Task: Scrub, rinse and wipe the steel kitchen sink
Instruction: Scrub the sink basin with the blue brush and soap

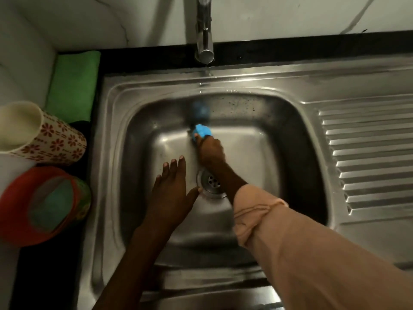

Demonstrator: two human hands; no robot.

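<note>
The right hand (210, 151) is gripping a blue scrubber (201, 130) against the sink (297, 139) floor at twelve o'clock from the drain (211, 181). The left hand (172, 191) is lying open and empty, fingers spread, at nine o'clock from the drain. The tap (204, 30) is dripping.

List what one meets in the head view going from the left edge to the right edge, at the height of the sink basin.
Floral cup → green cloth → left rim of the sink → left hand → blue scrubber held in the right hand → ribbed drainboard.
</note>
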